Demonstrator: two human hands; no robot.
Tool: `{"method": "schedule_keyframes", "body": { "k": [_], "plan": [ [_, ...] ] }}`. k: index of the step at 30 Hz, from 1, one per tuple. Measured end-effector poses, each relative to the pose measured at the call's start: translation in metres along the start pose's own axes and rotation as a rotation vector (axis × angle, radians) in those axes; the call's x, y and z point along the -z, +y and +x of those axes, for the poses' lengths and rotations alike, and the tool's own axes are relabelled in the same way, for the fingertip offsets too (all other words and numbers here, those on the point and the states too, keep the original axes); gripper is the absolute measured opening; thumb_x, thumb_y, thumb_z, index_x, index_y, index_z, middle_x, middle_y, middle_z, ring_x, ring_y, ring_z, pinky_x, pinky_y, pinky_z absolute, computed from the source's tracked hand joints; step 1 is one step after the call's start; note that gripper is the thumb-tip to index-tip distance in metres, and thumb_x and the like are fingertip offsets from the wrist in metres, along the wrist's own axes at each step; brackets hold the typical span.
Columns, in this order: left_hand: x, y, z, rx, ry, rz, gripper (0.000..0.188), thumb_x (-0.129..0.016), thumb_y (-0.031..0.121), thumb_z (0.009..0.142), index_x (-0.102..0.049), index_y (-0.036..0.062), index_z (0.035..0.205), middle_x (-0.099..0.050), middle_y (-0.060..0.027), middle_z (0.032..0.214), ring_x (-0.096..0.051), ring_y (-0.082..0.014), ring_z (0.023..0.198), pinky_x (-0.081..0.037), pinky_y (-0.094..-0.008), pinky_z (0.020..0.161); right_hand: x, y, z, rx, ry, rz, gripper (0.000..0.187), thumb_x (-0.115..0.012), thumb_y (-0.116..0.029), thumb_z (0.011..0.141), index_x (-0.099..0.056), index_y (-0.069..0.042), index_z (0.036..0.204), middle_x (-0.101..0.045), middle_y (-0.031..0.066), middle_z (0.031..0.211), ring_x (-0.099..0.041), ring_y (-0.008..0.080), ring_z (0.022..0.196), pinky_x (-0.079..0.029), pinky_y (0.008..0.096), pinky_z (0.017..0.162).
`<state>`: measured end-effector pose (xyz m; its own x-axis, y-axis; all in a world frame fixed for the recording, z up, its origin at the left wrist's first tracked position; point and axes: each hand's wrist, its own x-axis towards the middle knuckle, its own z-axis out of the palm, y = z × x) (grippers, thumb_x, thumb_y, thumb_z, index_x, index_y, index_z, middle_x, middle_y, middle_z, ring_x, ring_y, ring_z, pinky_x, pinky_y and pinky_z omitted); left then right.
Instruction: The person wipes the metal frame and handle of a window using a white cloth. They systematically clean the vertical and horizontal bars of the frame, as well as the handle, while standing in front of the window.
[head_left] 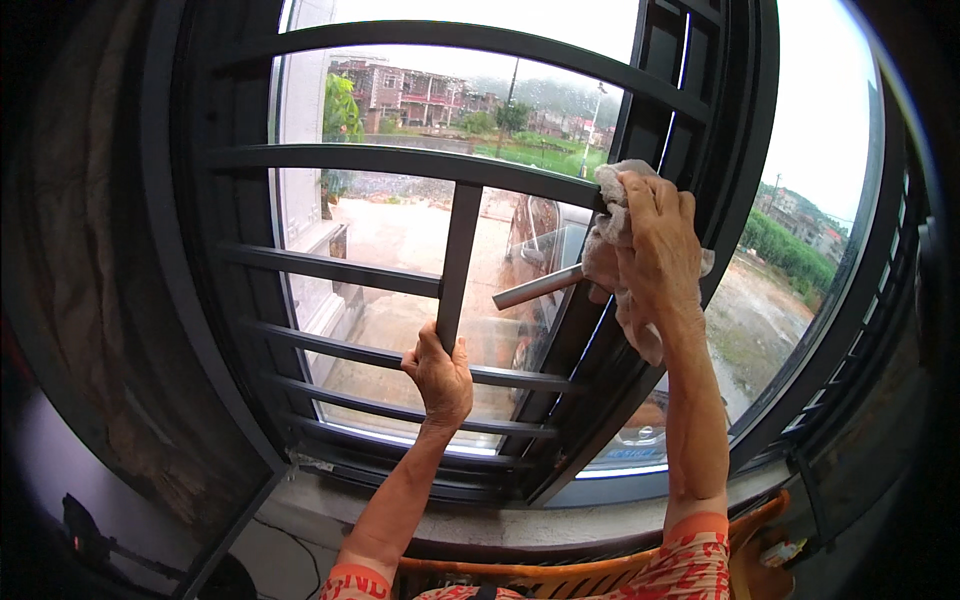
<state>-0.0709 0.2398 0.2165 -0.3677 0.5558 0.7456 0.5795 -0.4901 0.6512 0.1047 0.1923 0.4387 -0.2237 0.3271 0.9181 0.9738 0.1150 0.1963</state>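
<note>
My left hand [439, 382] is closed round the lower end of a short upright bar [460, 250] of the dark window grille [400, 158]. Higher up and to the right, my right hand [658, 240] clasps a crumpled, pale greyish-pink cloth [610, 255]. It presses the cloth against the right end of a horizontal grille bar, beside the dark window frame [740, 130]. Part of the cloth hangs below my wrist. From under it a short grey bar [540, 287] sticks out to the left; the cloth hides its other end.
Behind the grille is window glass with drops on it; a vehicle [570, 235], a paved yard and brick buildings [400, 90] show outside. A concrete sill [500, 525] runs underneath. An orange slatted chair [540, 578] stands close below me. Dark curtain-like fabric [90, 200] hangs at left.
</note>
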Motion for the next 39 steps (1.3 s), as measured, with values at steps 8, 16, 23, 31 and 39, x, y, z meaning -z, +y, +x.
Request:
{"method": "schedule_keyframes", "body": {
  "k": [8,16,23,31,39],
  "plan": [
    [-0.006,0.000,-0.001,0.003,-0.030,-0.027,0.035,-0.062,0.008,0.089,-0.043,0.0085,0.118,-0.058,-0.0067,0.094,-0.055,-0.0233,0.092,-0.026,-0.0390,0.088,-0.007,-0.043,0.016,0.084,0.050,0.135,0.058,-0.074,-0.002,0.066,-0.056,-0.005,0.121,-0.059,0.0127,0.119,-0.054,0.0326,0.104,-0.049,0.0421,0.088],
    [0.001,-0.003,0.000,-0.052,0.017,-0.012,0.033,-0.063,0.010,0.090,-0.045,0.0095,0.117,-0.057,-0.0061,0.094,-0.051,-0.0205,0.085,-0.026,-0.0368,0.087,-0.029,-0.076,0.024,0.242,0.135,0.111,0.062,-0.076,-0.007,0.068,-0.051,-0.005,0.125,-0.054,0.0117,0.118,-0.052,0.0293,0.104,-0.054,0.0375,0.082],
    [0.001,0.000,-0.001,-0.020,-0.038,-0.007,0.036,-0.062,0.010,0.091,-0.042,0.0109,0.121,-0.057,-0.0051,0.085,-0.053,-0.0221,0.080,-0.027,-0.0374,0.089,-0.003,-0.029,0.007,0.165,0.120,-0.047,0.047,-0.067,-0.003,0.073,-0.054,-0.001,0.118,-0.056,0.0149,0.108,-0.054,0.0312,0.099,-0.052,0.0366,0.078],
    [0.004,-0.004,0.001,-0.037,-0.034,0.030,0.036,-0.064,0.009,0.090,-0.043,0.0102,0.120,-0.058,-0.0068,0.101,-0.050,-0.0219,0.086,-0.028,-0.0373,0.088,0.048,0.016,0.062,0.015,0.529,-0.176,0.048,-0.070,0.000,0.073,-0.058,-0.005,0.120,-0.059,0.0142,0.117,-0.055,0.0333,0.102,-0.053,0.0400,0.082],
    [0.004,-0.002,0.001,-0.063,0.002,0.090,0.041,-0.067,0.007,0.087,-0.044,0.0072,0.121,-0.060,-0.0076,0.089,-0.054,-0.0234,0.081,-0.029,-0.0370,0.087,0.021,0.031,0.094,-0.035,0.325,-0.128,0.050,-0.071,0.000,0.073,-0.060,-0.007,0.122,-0.061,0.0121,0.119,-0.056,0.0323,0.101,-0.052,0.0377,0.085]
  ]
}}
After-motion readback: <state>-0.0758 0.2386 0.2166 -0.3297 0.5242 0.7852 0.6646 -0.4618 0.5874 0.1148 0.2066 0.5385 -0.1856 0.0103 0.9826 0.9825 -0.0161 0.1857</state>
